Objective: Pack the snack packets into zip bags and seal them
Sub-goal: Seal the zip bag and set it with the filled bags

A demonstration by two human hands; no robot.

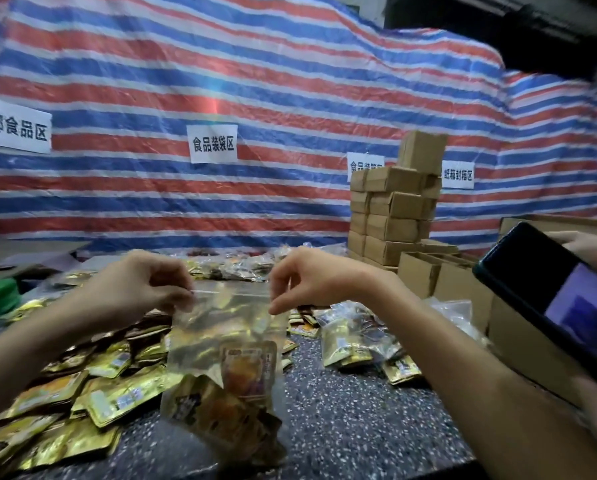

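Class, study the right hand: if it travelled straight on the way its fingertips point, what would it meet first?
The right hand points left along the top of the bag it pinches. Going on, it would probably meet the left hand at the other corner first, though depth is unclear.

A single wide-angle view looks out from the person's head, facing forward and slightly down over the near edge of the table [359,410]. The left hand [141,289] and right hand [311,282] sit close, mid-frame, pinching the zip bag [228,327]. A striped tarp wall [255,81] fills the far upper half, and stacked cartons [394,209] stand far right.
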